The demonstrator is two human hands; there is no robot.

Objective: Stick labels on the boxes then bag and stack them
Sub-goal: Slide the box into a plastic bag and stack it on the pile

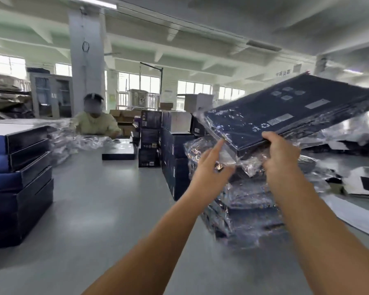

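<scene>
A flat dark blue box (290,111) in a clear plastic bag is held tilted in the air at the right, its far end raised. My right hand (280,155) grips its near edge, thumb on top. My left hand (211,167) is just left of that, fingers stretched out, the index fingertip touching the bag's near corner. Under the lifted box stands a stack of bagged boxes (249,209) on the grey table (107,205).
A pile of unbagged blue boxes (19,184) stands at the left edge. Upright dark boxes (170,158) sit mid-table behind the stack. Loose plastic bags (77,141) lie in front of a seated person (94,122). White sheets (358,220) lie at the right.
</scene>
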